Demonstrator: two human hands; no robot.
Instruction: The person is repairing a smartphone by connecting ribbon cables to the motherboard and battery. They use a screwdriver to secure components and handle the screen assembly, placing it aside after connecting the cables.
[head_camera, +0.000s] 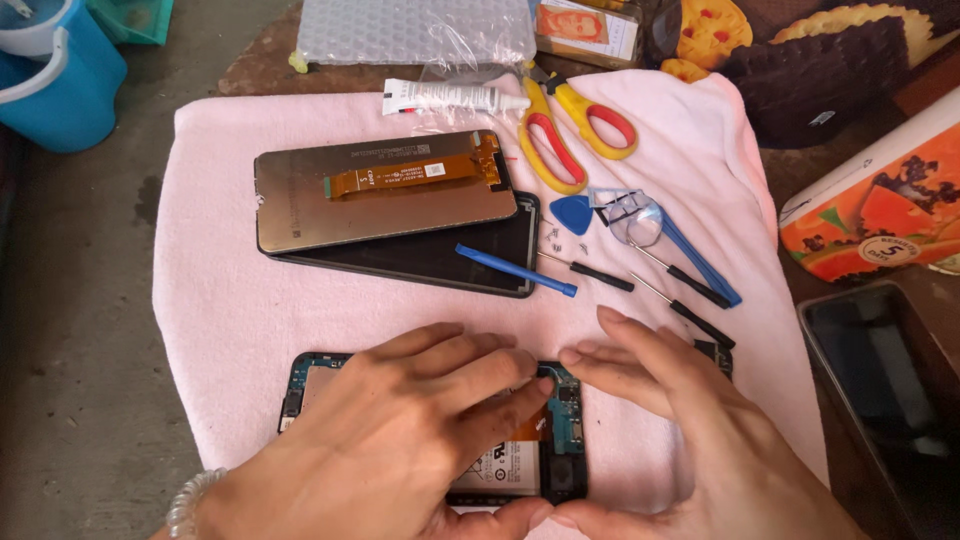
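Our hands over an opened phone on a towel

We are resting our left hand (400, 430) and right hand (690, 430) on the opened phone (565, 425) lying on the towel (220, 300); behind it the screen panel (385, 190) is lying, with scissors (570, 130) and screwdrivers (640, 280) to its right.

Single head-worn view, looking steeply down, close over pink towel (230, 300), hands nearest
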